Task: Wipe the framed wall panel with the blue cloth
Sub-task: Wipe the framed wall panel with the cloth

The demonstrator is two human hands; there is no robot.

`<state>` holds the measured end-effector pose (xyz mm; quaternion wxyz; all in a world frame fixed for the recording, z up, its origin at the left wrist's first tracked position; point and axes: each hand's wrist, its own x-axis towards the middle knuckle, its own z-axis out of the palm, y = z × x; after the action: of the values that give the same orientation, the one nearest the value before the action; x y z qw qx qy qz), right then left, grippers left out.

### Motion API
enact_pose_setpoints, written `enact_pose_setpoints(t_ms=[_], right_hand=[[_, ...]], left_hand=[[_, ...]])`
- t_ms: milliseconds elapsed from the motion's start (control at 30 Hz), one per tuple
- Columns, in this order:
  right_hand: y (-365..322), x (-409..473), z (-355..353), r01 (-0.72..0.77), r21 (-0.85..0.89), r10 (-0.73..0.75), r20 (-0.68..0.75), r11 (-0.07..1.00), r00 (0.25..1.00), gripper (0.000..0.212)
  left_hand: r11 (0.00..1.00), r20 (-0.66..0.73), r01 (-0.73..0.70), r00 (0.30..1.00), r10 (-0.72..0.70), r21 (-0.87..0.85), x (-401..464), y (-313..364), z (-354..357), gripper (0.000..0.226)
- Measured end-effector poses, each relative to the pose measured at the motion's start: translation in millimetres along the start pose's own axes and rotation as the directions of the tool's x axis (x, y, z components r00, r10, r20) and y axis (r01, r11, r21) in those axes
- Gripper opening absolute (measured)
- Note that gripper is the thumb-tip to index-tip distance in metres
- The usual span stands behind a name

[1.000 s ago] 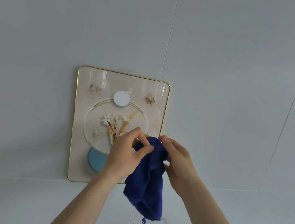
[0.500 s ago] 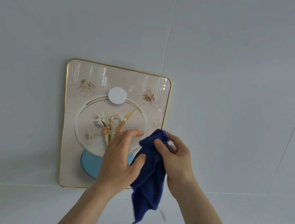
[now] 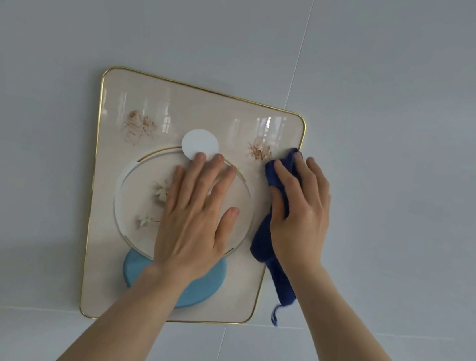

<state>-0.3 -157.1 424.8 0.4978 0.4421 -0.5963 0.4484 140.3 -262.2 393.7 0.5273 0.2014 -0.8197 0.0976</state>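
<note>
Gold-edged framed wall panel [image 3: 110, 188] hangs on a pale tiled wall [image 3: 404, 110], tilted slightly. Left hand [image 3: 196, 220] lies flat on the panel's central circle, fingers spread, holding nothing. Right hand [image 3: 301, 212] presses the bunched blue cloth [image 3: 262, 243] against the panel's right edge, fingers curled over it; the cloth's tail hangs below.

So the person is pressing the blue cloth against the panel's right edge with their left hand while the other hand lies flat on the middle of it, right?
Not quite: the right hand presses the blue cloth against the right edge of the panel. The left hand lies flat, fingers spread, on the middle. The head view shows this.
</note>
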Motion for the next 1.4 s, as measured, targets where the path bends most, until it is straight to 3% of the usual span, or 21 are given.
enact_pose_setpoints(t_ms=[133, 200, 433, 633, 700, 800, 1000, 1200, 1400], right_hand=[[0, -15, 21, 0.021, 0.051, -0.019, -0.031, 0.998, 0.999, 0.042], [-2, -17, 28, 0.020, 0.098, -0.014, -0.061, 0.995, 0.998, 0.037], [2, -37, 41, 0.098, 0.119, -0.096, -0.022, 0.988, 0.995, 0.057], [8, -46, 41, 0.172, 0.099, -0.171, -0.022, 0.980, 0.985, 0.045], [14, -52, 40, 0.217, 0.071, -0.218, 0.004, 0.974, 0.976, 0.040], [21, -60, 36, 0.258, 0.060, -0.261, 0.045, 0.964, 0.964, 0.054], [21, -63, 31, 0.250, 0.040, -0.253, 0.076, 0.967, 0.965, 0.049], [37, -103, 12, 0.291, 0.025, -0.289, 0.226, 0.956, 0.930, 0.048], [34, -111, -2, 0.300, -0.022, -0.285, 0.255, 0.954, 0.924, 0.060]], left_hand=[[0.990, -0.014, -0.022, 1.000, 0.024, 0.136, -2, -10, 21, 0.064], [0.988, -0.049, -0.026, 0.998, 0.033, 0.152, -1, -11, 27, 0.066], [0.985, -0.151, -0.026, 0.987, 0.052, 0.170, 1, -12, 39, 0.069], [0.988, -0.176, -0.027, 0.983, 0.054, 0.154, 1, -11, 40, 0.068], [0.988, -0.188, -0.028, 0.981, 0.057, 0.154, 0, -12, 41, 0.068], [0.987, -0.191, -0.030, 0.980, 0.061, 0.160, 1, -12, 42, 0.067], [0.985, -0.192, -0.027, 0.980, 0.059, 0.169, 0, -12, 42, 0.065], [0.986, -0.200, -0.032, 0.978, 0.065, 0.162, 0, -12, 43, 0.063], [0.986, -0.198, -0.040, 0.978, 0.072, 0.162, -1, -12, 43, 0.063]])
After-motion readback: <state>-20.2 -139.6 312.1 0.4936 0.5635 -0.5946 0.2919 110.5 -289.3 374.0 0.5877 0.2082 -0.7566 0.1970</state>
